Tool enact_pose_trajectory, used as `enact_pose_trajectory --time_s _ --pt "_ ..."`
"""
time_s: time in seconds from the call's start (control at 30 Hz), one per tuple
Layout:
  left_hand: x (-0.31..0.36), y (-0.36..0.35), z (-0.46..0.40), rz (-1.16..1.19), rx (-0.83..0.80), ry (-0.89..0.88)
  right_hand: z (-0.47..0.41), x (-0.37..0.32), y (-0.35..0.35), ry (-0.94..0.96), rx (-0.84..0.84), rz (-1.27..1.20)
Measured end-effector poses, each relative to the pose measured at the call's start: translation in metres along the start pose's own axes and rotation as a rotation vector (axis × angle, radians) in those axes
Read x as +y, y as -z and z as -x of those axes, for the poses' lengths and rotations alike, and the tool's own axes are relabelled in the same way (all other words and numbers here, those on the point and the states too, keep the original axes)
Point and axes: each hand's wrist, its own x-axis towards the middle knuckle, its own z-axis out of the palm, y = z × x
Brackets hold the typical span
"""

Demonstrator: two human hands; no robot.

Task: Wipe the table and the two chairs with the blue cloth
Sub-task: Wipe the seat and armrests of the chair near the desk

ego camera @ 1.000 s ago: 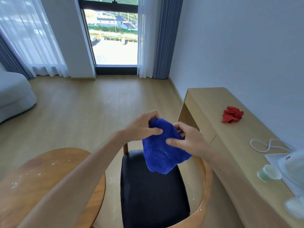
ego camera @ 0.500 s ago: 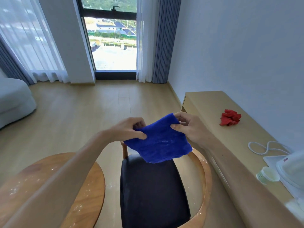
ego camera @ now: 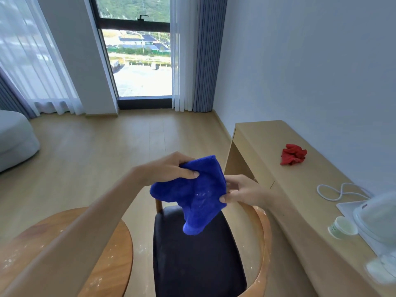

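Left hand [ego camera: 169,169] and right hand [ego camera: 243,190] both pinch the blue cloth [ego camera: 194,192] above the chair [ego camera: 197,254]; a paper cup [ego camera: 342,227], its contents unclear, stands on the desk [ego camera: 300,181].

Below my hands, the chair [ego camera: 192,254] fills the lower centre of the frame, its curved wooden arm [ego camera: 262,232] close against the desk [ego camera: 267,146] at right. The round table [ego camera: 111,254] crowds the lower left, just beside the seat. Bare floor [ego camera: 107,157] lies open across the middle and upper left.
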Motion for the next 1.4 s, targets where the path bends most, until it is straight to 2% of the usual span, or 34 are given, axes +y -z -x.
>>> enact_pose_trajectory --time_s 0.23,0.4,0.67,0.83,1.03,1.27,1.4 --pt "-0.035 0.017 0.009 0.224 0.049 0.134 0.001 -0.003 0.007 -0.029 0.167 0.025" --pt "-0.052 0.015 0.005 0.260 0.166 0.189 -0.007 -0.007 0.000 -0.006 0.215 0.069" --pt "-0.056 0.008 -0.001 0.228 0.364 0.235 -0.014 -0.026 -0.004 -0.004 0.162 0.062" --pt "-0.051 0.011 0.001 0.273 0.374 0.181 -0.013 -0.020 -0.003 0.029 0.180 0.058" --pt "-0.039 0.019 -0.001 0.231 0.351 0.145 -0.018 -0.009 -0.011 0.045 0.281 0.231" --pt "-0.046 0.018 -0.004 0.196 0.372 0.202 -0.026 -0.015 -0.004 0.013 0.369 0.467" --pt "-0.055 0.016 -0.008 0.219 0.420 0.222 -0.024 -0.039 0.005 0.048 0.376 0.326"
